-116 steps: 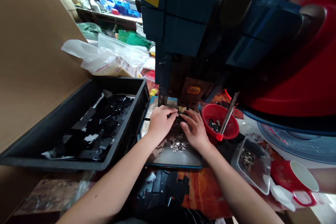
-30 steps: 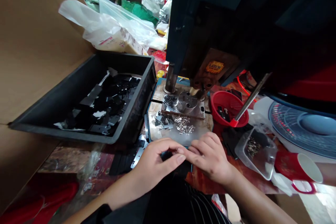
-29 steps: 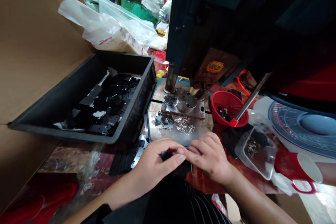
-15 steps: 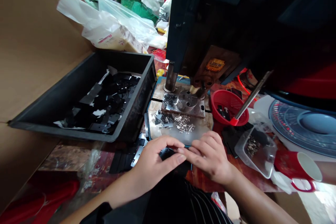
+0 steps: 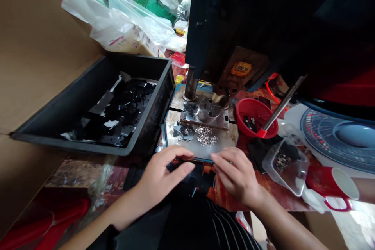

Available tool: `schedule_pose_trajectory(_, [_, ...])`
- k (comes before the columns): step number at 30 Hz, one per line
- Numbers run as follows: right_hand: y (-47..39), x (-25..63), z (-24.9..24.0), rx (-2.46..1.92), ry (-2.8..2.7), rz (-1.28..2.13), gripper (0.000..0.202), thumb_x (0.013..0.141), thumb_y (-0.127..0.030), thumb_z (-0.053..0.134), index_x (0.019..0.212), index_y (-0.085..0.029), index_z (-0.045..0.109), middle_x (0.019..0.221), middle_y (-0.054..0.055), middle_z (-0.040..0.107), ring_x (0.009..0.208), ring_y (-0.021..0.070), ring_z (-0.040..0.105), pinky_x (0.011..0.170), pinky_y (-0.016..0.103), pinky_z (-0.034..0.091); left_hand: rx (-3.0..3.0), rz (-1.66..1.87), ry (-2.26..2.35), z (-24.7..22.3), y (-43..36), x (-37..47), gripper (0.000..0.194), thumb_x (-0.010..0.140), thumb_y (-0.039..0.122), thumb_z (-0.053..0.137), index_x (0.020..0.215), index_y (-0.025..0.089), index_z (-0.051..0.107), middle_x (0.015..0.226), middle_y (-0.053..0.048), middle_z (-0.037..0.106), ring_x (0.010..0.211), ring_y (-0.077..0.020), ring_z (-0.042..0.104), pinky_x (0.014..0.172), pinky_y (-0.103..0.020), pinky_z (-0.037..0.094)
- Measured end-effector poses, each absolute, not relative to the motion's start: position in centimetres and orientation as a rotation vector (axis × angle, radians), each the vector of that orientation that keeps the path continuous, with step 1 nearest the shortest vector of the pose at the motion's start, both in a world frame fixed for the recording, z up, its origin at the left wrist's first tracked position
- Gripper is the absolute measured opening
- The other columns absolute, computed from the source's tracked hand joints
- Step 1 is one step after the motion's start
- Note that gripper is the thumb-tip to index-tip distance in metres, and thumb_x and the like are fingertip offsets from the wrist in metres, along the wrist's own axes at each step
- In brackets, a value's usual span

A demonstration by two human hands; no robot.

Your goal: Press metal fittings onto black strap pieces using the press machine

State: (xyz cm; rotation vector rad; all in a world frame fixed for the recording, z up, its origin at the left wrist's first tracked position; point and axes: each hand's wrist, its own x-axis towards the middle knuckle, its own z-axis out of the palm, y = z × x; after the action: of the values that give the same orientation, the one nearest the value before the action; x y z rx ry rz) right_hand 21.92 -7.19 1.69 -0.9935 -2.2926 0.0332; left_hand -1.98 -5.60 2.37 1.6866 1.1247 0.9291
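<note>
My left hand (image 5: 165,172) is at the front edge of the machine's base plate (image 5: 175,146), thumb and forefinger apart, with nothing visible between them. Just right of it, my right hand (image 5: 236,172) has its thumb and fingertips pressed together near the plate's front edge; anything in them is too small to make out. Beyond my hands lie a pile of small shiny metal pieces (image 5: 206,136) and some flat metal parts (image 5: 183,131). Behind these, a round metal die (image 5: 209,110) sits under the press (image 5: 234,66). Black flat pieces (image 5: 197,181) lie below my hands.
A deep black bin (image 5: 102,149) of dark plates stands at the left. To the right are a red basket (image 5: 256,115), a metal rod (image 5: 283,103), a clear tray (image 5: 285,168), a red mug (image 5: 331,183) and a fan (image 5: 345,134).
My hands have moved apart; their fingertips were together before. My left hand has shifted left, uncovering black pieces below. The view has tilted slightly.
</note>
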Motion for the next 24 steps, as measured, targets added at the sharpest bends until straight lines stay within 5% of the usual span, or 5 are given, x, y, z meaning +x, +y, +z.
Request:
schedule_pose_trajectory(3, [-8.2,22.6,0.8,-1.102,-2.192,0.194,0.039,0.085,-0.012,0.058,0.122,-0.02,0.053,0.105,0.009,0.063,0.096,0.0192,0.057,0.083,0.035,0.047,1.697,0.835,1.312,1.5,-5.7,-4.3,0.016,0.087,0.033,0.054,0.091,0.022,0.065,0.091,-0.001,0.067,0.086,-0.0162,0.063,0.078,-0.028,0.048])
schedule_pose_trajectory(11, [-11.4,20.8,-3.1,-1.457,-2.354,0.538,0.02,0.093,-0.028,0.048,0.106,-0.021,0.061,0.085,0.003,0.069,0.074,0.0178,0.064,0.069,0.03,0.048,2.1,0.339,1.261,-2.6,-8.1,-5.2,0.017,0.088,0.031,0.051,0.098,0.024,0.063,0.096,-0.001,0.066,0.091,-0.0205,0.06,0.082,-0.035,0.045])
schedule_pose_trajectory(18, [-10.0,15.9,-3.5,-1.794,-2.36,0.416,0.026,0.09,-0.04,0.051,0.102,-0.019,0.061,0.082,0.007,0.07,0.073,0.0216,0.066,0.066,0.03,0.045,2.233,0.302,1.26,-5.0,-8.4,-3.9,0.023,0.081,0.033,0.06,0.102,0.023,0.06,0.101,-0.005,0.06,0.096,-0.0253,0.054,0.084,-0.041,0.043])
schedule_pose_trajectory(24, [-9.8,15.5,-4.2,-1.83,-2.146,0.641,0.015,0.087,-0.031,0.056,0.095,-0.02,0.062,0.076,0.003,0.069,0.07,0.0191,0.064,0.064,0.028,0.042,2.211,0.361,1.226,-5.3,-8.3,-4.3,0.022,0.08,0.034,0.063,0.098,0.023,0.061,0.099,-0.004,0.059,0.096,-0.0248,0.054,0.083,-0.04,0.043])
